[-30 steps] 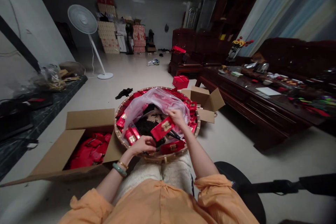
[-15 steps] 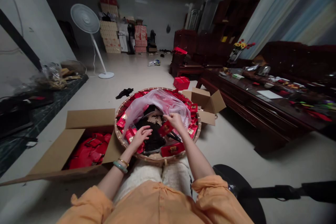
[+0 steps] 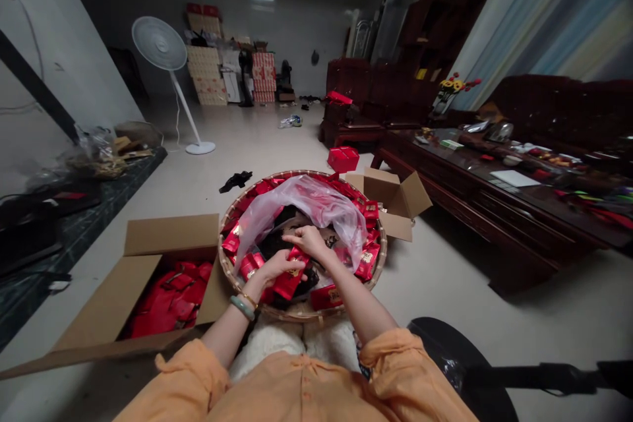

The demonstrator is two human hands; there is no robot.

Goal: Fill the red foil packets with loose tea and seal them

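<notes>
Red, glossy, flat rectangular packet with gold print [image 3: 291,280]: one, held slantwise above the near half of the round woven bamboo basket [image 3: 306,317], which serves as landmark. Left hand [image 3: 277,268], wearing a pale green bangle [image 3: 242,307] and a thin gold-coloured bracelet: grip narrow, thumb and fingers on the packet's body. Right hand [image 3: 309,242]: at the packet's upper end, over the basket's middle, fingers drawn close together; cannot tell whether its grip clasps the packet.

Translucent pinkish plastic bag [image 3: 301,194]: lying open across the basket's middle, dark crumbly matter [image 3: 270,245] within. Further red packets with gold print [image 3: 367,260]: several, round the inside of the basket's rim.

Brown open cardboard carton [image 3: 99,306]: left of the basket, containing red packaging [image 3: 173,297]. Smaller brown open cardboard carton [image 3: 388,198]: just beyond the basket's right side. Red box-shaped pack [image 3: 343,159]: on the floor past the basket's far rim. White pedestal fan [image 3: 159,45]: well beyond the basket, to the left. Dark polished wooden surface [image 3: 435,175]: right of the basket.
</notes>
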